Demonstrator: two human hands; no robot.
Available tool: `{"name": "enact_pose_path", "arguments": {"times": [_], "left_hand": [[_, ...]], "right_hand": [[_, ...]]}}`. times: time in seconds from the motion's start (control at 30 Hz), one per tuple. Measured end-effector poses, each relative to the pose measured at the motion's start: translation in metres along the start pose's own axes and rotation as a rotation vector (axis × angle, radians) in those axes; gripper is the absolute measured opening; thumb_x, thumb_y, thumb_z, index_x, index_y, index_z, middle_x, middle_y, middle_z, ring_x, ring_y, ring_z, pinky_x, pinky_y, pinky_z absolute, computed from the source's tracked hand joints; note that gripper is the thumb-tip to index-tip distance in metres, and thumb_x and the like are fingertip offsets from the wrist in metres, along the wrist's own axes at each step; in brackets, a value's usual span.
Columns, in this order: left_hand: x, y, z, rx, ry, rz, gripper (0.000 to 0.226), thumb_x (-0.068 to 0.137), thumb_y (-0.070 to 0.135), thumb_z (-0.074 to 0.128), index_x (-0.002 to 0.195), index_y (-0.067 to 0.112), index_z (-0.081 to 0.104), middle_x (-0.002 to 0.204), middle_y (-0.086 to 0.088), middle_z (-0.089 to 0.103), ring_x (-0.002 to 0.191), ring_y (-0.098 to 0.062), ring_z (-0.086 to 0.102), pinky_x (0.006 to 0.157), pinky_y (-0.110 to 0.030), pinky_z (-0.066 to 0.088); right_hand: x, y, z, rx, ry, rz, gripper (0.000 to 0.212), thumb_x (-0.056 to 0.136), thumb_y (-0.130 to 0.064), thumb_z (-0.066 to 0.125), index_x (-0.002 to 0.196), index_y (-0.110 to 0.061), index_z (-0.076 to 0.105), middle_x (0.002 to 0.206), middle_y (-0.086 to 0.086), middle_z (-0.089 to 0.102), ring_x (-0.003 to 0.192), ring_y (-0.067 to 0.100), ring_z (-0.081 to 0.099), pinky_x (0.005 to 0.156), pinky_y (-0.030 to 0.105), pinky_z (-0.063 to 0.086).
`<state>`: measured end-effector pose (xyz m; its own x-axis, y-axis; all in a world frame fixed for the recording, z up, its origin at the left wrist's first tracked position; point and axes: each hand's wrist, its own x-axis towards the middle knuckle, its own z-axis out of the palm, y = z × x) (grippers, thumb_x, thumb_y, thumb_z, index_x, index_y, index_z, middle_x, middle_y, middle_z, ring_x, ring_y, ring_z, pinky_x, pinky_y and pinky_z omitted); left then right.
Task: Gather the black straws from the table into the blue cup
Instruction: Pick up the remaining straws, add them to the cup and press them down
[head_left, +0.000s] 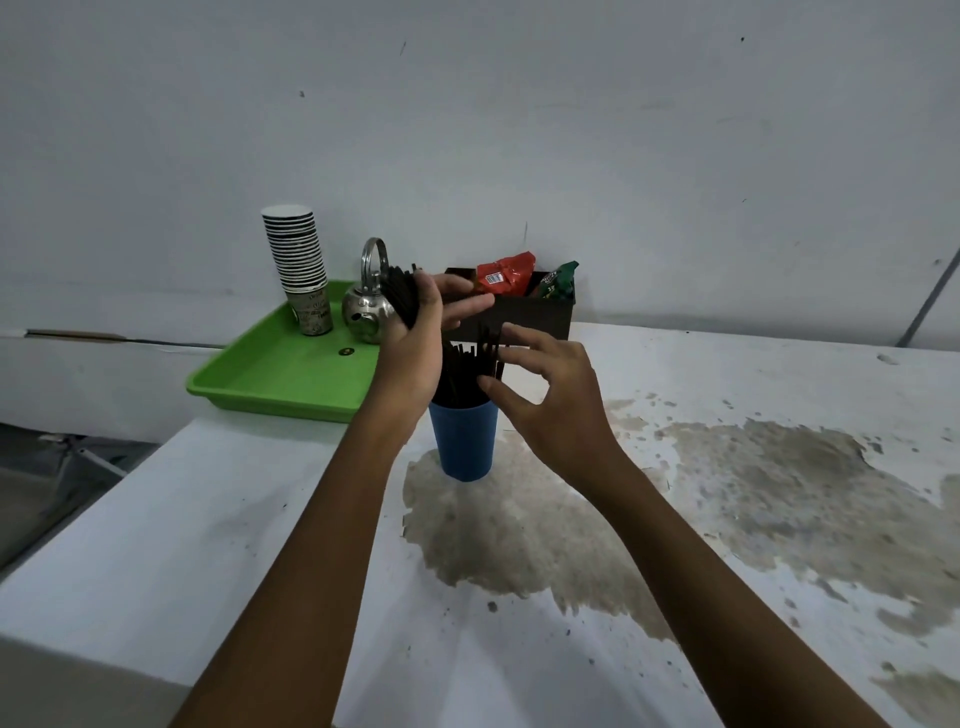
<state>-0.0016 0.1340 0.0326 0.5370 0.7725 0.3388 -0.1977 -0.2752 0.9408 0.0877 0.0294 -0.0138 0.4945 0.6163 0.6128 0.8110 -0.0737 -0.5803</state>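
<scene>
The blue cup (465, 441) stands upright on the white table with several black straws (467, 371) sticking out of its mouth. My left hand (415, 332) is raised above and left of the cup and grips a bundle of black straws (402, 296) that fans up to the left. My right hand (540, 395) hovers just right of the cup's rim, fingers spread and curled, with its fingertips at the tops of the straws in the cup; I cannot tell whether it pinches one.
A green tray (270, 374) at the back left carries a stack of paper cups (301, 265) and a small steel kettle (366, 306). A dark box (535, 312) with red and green packets stands behind the cup. The table's left edge drops off near the tray. Brown stains cover the right side.
</scene>
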Motion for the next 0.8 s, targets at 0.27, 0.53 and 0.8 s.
{"name": "enact_pose_path", "arguments": {"times": [0.27,0.53,0.8], "left_hand": [[-0.011,0.004,-0.007,0.203,-0.147,-0.098,0.033,0.104,0.041,0.045,0.083,0.043,0.071,0.087,0.027,0.066,0.078,0.011,0.063,0.063,-0.007,0.045],[-0.002,-0.005,-0.012,0.084,-0.038,-0.048,0.04,0.104,0.05,0.037,0.1,0.041,0.075,0.124,0.014,0.067,0.123,-0.012,0.057,0.106,-0.04,0.042],[0.01,0.006,-0.016,-0.172,0.081,0.052,0.04,0.108,0.035,0.03,0.11,0.02,0.067,0.123,0.003,0.071,0.117,-0.008,0.065,0.104,-0.028,0.047]], "right_hand": [[-0.009,0.0,0.004,0.21,-0.017,0.033,0.063,0.082,-0.032,0.073,0.128,-0.056,0.038,0.118,-0.053,0.04,0.115,-0.017,0.041,0.102,0.019,0.035],[-0.013,-0.001,0.014,0.283,0.019,0.043,0.071,0.075,-0.044,0.077,0.138,-0.034,0.045,0.144,-0.013,0.044,0.134,0.004,0.037,0.11,0.041,0.038],[-0.016,0.007,0.023,0.331,0.0,0.082,0.069,0.074,-0.044,0.077,0.135,-0.037,0.046,0.137,-0.024,0.044,0.132,0.002,0.04,0.109,0.033,0.039]]}}
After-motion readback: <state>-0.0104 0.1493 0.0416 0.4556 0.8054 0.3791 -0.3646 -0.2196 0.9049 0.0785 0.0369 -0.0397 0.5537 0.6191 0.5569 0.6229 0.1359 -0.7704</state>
